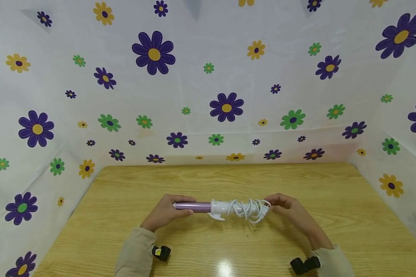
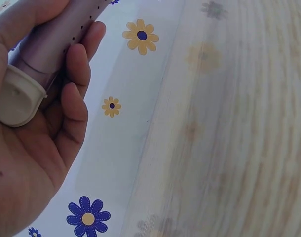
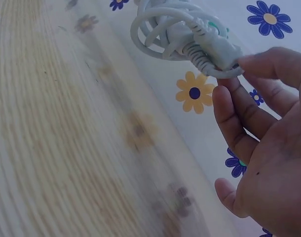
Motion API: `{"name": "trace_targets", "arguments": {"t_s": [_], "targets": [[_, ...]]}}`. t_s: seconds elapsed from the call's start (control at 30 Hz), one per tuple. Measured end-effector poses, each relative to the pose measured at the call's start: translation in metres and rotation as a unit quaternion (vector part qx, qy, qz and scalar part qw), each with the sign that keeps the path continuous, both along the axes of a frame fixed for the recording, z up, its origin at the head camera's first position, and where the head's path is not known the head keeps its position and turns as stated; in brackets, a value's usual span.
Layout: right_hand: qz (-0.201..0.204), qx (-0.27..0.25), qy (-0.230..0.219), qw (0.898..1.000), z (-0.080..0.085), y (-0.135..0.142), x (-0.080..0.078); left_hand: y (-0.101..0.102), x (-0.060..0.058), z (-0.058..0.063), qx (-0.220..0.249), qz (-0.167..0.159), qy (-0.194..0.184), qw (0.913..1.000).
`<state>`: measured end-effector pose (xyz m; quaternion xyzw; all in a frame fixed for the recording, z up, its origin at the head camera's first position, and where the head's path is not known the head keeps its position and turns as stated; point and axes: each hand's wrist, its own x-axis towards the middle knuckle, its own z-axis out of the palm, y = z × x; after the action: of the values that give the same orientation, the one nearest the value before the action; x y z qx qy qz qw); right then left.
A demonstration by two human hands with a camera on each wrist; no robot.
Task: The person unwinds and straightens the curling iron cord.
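Note:
A curling iron [image 1: 202,207] with a purple barrel and white handle is held level above the table, its barrel to the left. My left hand [image 1: 164,214] grips the barrel's end, thumb on one side and fingers curled round the other. In the left wrist view, the barrel [image 2: 54,37] shows small holes and a white end cap [image 2: 19,98]. A white cord [image 1: 244,209] is wound round the handle. At the handle's end my right hand [image 1: 294,214] pinches the cord's plug [image 3: 220,52] between thumb and fingertips. A white clip lever [image 1: 216,216] sticks out below the handle.
The wooden table [image 1: 124,184] lies under both hands. A white cloth [image 1: 194,88] with purple, yellow and green flowers rises behind it and along both sides. Black straps with small devices sit at both wrists, over beige sleeves [image 1: 135,250].

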<state>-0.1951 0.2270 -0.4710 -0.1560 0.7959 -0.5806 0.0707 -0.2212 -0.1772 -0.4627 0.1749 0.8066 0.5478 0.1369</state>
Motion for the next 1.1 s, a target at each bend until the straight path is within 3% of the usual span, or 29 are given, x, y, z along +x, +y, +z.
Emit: {"name": "trace_targets", "arguments": {"t_s": [0.17, 0.37, 0.7, 1.1], "targets": [[0.028, 0.014, -0.008, 0.999, -0.004, 0.001, -0.003, 0.001, 0.0, 0.001, 0.007, 0.0, -0.006, 1.0], [0.007, 0.077, -0.035, 0.996, -0.005, -0.001, -0.003, 0.001, 0.0, 0.0, 0.0, -0.001, -0.004, 1.0], [0.001, 0.07, -0.048, 0.996, -0.002, -0.007, -0.001, -0.001, 0.002, 0.0, 0.001, 0.004, -0.002, 1.0], [-0.013, 0.103, -0.038, 0.994, -0.001, -0.009, -0.001, 0.002, 0.002, 0.003, 0.012, -0.009, -0.004, 0.9999]]}}
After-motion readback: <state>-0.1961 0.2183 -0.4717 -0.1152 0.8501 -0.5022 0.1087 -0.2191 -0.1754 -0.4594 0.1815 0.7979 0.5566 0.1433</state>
